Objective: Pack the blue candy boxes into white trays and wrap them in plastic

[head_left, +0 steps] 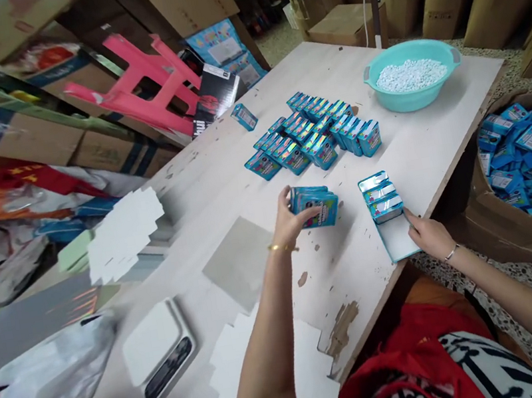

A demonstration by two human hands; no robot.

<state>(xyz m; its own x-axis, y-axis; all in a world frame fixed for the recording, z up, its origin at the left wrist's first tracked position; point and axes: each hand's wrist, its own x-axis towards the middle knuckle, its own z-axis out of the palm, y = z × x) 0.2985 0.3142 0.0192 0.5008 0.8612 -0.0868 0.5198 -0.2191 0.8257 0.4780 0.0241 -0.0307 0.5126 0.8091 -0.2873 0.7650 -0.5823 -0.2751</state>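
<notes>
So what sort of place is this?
Probably a small packing workshop: small blue packs stand in rows on a worktable, a carton holds a heap of them, and cardboard boxes are stacked behind.

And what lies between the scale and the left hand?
In the head view, a grey sheet lies on the table between scale and left hand.
</notes>
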